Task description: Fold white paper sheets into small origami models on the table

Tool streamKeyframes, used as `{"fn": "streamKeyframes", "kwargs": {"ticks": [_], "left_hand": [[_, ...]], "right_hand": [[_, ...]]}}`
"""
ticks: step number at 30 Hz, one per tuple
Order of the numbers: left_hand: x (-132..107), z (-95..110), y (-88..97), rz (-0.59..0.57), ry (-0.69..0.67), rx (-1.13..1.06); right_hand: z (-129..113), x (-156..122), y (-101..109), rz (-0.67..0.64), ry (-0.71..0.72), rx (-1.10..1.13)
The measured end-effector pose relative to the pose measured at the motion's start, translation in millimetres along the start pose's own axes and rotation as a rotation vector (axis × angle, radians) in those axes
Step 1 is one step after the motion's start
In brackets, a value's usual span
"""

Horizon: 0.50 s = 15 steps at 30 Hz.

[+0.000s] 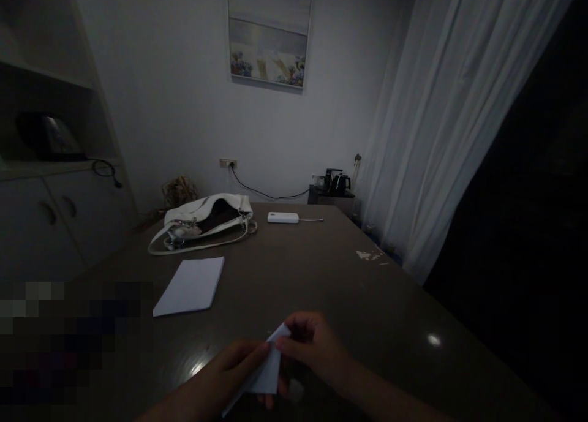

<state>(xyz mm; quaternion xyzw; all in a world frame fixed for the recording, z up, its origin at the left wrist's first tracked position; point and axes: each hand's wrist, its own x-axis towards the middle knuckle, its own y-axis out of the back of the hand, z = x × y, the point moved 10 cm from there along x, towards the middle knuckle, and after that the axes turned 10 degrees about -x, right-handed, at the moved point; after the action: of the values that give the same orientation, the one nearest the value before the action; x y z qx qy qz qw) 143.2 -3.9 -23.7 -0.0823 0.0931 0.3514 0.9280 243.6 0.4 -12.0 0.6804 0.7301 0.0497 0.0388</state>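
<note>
A folded piece of white paper (pixel 268 373) is held between both hands, above the near part of the dark table. My left hand (pixel 241 364) grips it from the left, thumb on top and some fingertips showing below the paper. At its upper right end, my right hand (pixel 315 345) pinches the paper between thumb and fingers. Farther left on the tabletop lies a stack of white paper sheets (pixel 193 284), apart from both hands.
On the table (pixel 294 269) sit a white handbag (pixel 206 220) with a loose strap and a white power bank (pixel 283 217) with a short cable. Pale marks (pixel 367 255) show near the right edge. A kettle (pixel 340 183) stands beyond the far end, beside a white curtain (pixel 413 134).
</note>
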Motion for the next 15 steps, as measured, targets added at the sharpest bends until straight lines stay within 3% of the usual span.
{"fn": "streamKeyframes", "kwargs": {"ticks": [8,15], "left_hand": [[-3,6,-1.2,-0.013,-0.024,0.025],[0,10,-10.9,-0.082,-0.058,0.016]], "right_hand": [[4,-1,3,0.030,0.022,-0.021],[-10,-4,1,0.005,0.091,-0.101]]}}
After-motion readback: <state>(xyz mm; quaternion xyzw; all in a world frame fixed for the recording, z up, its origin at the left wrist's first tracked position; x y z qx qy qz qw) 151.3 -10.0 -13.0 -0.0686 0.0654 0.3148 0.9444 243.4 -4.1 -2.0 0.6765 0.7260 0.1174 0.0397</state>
